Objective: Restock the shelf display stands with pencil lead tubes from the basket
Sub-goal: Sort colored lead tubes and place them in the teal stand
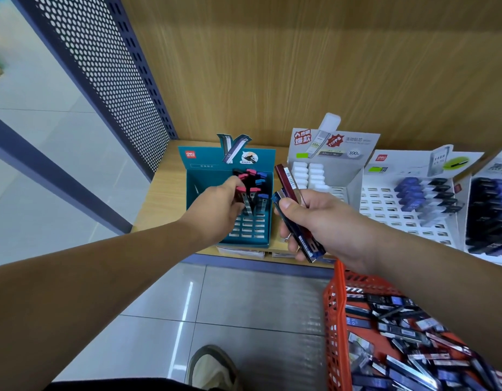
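A teal display stand sits on the wooden shelf, with several pink-capped and blue-capped lead tubes standing in its slots. My left hand reaches into the stand, its fingers closed on a pink-capped tube over the slots. My right hand hovers just right of the stand and grips a few tubes: a dark red one pointing up and dark blue ones pointing down. An orange basket at the lower right holds several loose tubes.
A grey stand with white-capped tubes stands right of the teal one, then a white stand with blue and black tubes, and a dark display at the far right. A perforated metal panel bounds the shelf's left. My shoe rests on tiled floor.
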